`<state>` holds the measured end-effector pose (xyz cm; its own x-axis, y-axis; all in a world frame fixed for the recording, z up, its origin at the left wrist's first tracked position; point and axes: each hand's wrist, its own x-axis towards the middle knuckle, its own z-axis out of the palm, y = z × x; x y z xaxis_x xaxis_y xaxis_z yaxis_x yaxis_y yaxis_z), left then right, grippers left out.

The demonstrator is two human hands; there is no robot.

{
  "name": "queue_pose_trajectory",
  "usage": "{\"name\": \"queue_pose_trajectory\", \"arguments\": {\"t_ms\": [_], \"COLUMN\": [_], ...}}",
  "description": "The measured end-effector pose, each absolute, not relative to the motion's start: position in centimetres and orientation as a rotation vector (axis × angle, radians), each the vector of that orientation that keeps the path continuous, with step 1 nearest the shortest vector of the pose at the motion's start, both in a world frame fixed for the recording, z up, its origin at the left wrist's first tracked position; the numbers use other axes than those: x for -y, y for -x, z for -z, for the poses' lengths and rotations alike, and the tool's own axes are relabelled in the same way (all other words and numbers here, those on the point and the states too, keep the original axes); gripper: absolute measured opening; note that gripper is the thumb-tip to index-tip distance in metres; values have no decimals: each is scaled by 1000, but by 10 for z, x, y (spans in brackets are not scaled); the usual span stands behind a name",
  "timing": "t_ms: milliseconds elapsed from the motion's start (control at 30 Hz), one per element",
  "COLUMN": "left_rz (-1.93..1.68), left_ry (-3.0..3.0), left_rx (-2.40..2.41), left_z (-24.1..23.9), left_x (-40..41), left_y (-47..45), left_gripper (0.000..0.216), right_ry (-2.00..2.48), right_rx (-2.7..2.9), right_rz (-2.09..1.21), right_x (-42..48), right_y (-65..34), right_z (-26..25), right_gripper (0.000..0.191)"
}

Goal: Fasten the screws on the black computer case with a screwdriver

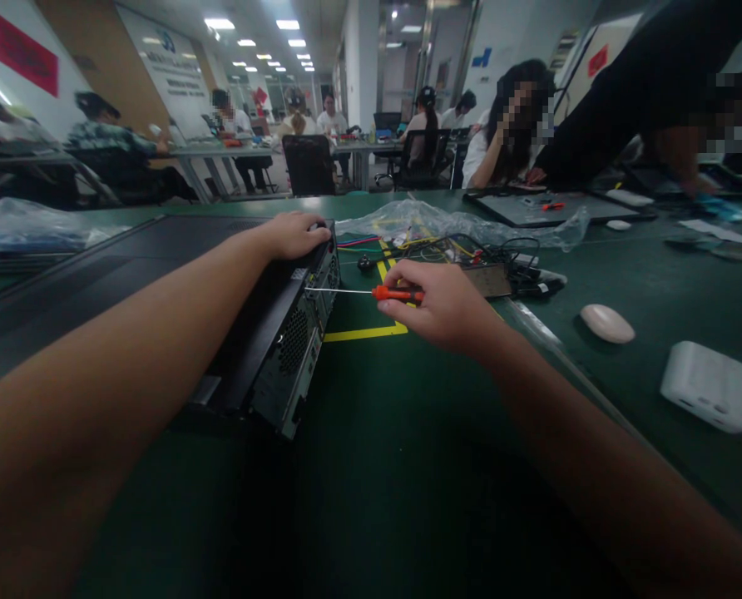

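1. Head view: PC case (159, 258) lies flat at 9 o'clock, back panel (296, 337) facing approx 3.
2. L hand (293, 235), approx 10 o'clock: open, palm down on case. R hand (446, 304), 3 o'clock: gripping screwdriver (398, 294), tip toward 9 at back panel; can't tell if seated in a screw.
3. Progress, prob. mid screw work: top cover (65, 291) on; no. of screws done/left unclear.
4. Cables (471, 256) approx 2 o'clock on table (383, 399).
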<state>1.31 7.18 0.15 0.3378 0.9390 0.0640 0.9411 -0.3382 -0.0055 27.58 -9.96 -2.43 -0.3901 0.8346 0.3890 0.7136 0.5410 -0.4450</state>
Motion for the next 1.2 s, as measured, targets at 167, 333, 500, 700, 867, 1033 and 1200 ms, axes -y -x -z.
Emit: {"name": "queue_pose_trajectory", "arguments": {"t_ms": [167,333,500,700,867,1033,1200], "left_rz": [61,73,95,81,84,101,97], "left_ry": [2530,2539,2539,2530,2525,2554,2550], "left_rx": [1775,1770,1782,1787,1793,1786,1801], "left_z": [-1,0,-1,-1,1,0,-1], "left_x": [-73,-74,-71,-71,-74,-74,-73], "left_y": [-13,-11,-13,-13,-12,-12,-12], "left_gripper": [71,73,75,75,74,74,72], "right_ry": [1267,1269,1277,1256,1251,1255,1213], "right_rx": [2211,2229,2258,2237,2209,2224,2220], "right_rz": [-279,-254,-254,-325,-320,-276,-252], "right_x": [101,100,100,102,102,101,99], "right_y": [-276,-277,-275,-273,-272,-272,-273], "right_z": [22,22,21,21,25,27,28], "right_gripper": [24,28,36,41,32,22,19]}}
